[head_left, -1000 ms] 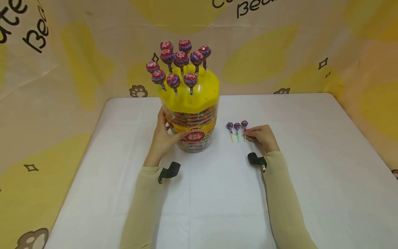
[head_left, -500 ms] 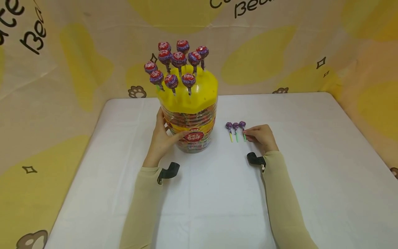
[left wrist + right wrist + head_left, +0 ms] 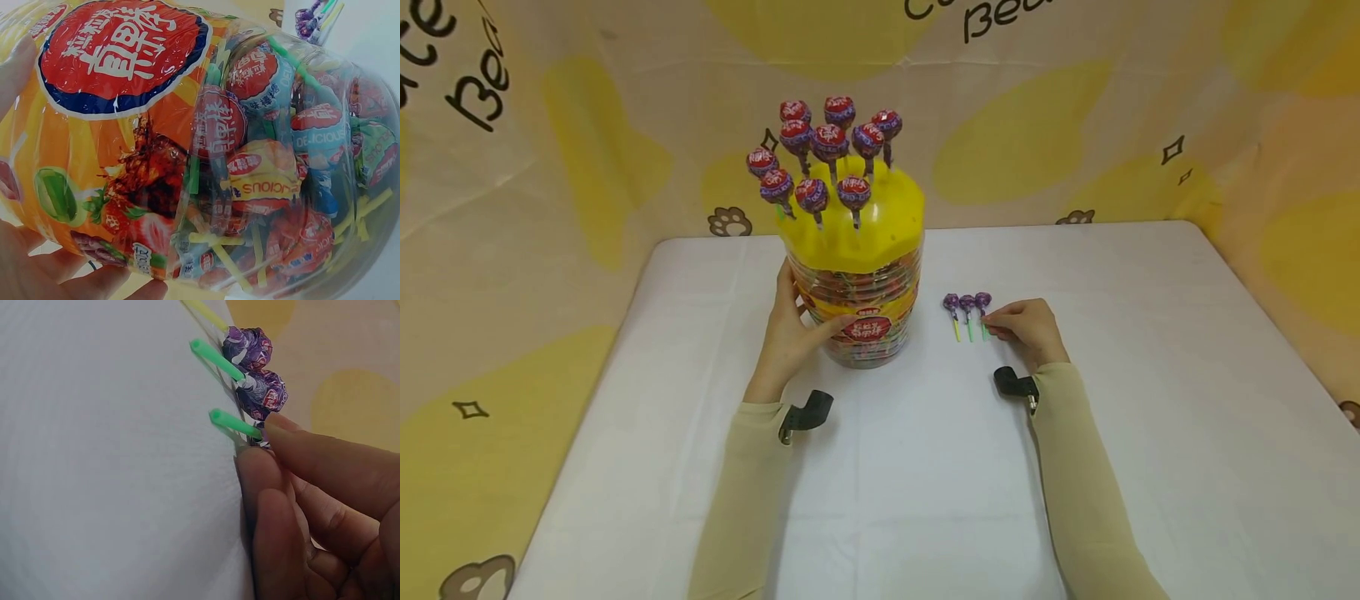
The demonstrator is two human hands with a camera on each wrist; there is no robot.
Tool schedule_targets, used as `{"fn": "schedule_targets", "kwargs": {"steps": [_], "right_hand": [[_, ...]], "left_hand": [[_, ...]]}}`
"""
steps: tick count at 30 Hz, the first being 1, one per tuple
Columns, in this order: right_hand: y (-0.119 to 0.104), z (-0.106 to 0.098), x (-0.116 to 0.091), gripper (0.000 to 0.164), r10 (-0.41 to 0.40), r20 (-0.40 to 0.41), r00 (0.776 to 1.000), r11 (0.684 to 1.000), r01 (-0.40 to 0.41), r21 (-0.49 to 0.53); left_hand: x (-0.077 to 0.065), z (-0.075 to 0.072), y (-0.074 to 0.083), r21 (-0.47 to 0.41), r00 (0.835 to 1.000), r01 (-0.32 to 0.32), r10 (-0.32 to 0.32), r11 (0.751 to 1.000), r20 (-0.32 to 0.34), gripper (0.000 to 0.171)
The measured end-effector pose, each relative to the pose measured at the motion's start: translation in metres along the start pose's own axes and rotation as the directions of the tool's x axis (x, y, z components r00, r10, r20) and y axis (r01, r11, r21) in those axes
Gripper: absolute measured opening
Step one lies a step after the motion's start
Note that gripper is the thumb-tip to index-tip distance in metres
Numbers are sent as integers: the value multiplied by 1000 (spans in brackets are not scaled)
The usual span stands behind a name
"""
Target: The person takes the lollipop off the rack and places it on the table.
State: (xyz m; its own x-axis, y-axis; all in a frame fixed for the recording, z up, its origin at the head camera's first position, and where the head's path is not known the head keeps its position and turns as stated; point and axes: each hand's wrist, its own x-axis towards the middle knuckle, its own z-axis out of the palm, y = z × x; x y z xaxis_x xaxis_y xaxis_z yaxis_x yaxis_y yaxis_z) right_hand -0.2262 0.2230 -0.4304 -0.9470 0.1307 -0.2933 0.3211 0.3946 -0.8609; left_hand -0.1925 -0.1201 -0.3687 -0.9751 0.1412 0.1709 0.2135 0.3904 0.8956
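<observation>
A clear plastic jar (image 3: 891,287) full of wrapped lollipops stands on the table under a yellow lid (image 3: 891,221). My left hand (image 3: 786,342) grips its side, thumb across the front by the red label. Several red-and-purple lollipops (image 3: 830,143) stand upright in the lid. To the right of the jar, three purple-wrapped lollipops lie in a row, heads away from me. The rightmost lollipop (image 3: 234,423) has a green stick, and my right hand (image 3: 1032,329) pinches it just below the wrapped head. Beside it lie another green-stick lollipop (image 3: 262,394) and a yellow-stick one (image 3: 248,348).
The white-covered table (image 3: 865,492) has its far edge just behind the jar. A cloth backdrop (image 3: 1022,150) with yellow patches and paw prints hangs behind and at the sides. A black wrist camera (image 3: 808,412) sits on the left sleeve, another camera (image 3: 1017,383) on the right.
My right hand has shifted the rightmost lollipop slightly left and toward me, so its head now lines up with the other two. The left hand keeps its hold on the jar.
</observation>
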Motion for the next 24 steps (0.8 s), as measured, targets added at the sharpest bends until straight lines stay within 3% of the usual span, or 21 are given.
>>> {"fn": "schedule_targets", "kwargs": {"steps": [11,18,24], "right_hand": [[0,-3,-3,30,-28,42,999,990,22,142],[-1,-8,-6,33,-70,25,997,972,63,225],[-6,-10,-9,32,-89,16,996,936,78,344]], "left_hand": [[0,-1,0,-9,1000,5,-5,1000,0,102],[0,-1,0,-12,1000,10,-10,1000,3,102],[0,0,-1,-8,1000,6,-6,1000,1,103]]}}
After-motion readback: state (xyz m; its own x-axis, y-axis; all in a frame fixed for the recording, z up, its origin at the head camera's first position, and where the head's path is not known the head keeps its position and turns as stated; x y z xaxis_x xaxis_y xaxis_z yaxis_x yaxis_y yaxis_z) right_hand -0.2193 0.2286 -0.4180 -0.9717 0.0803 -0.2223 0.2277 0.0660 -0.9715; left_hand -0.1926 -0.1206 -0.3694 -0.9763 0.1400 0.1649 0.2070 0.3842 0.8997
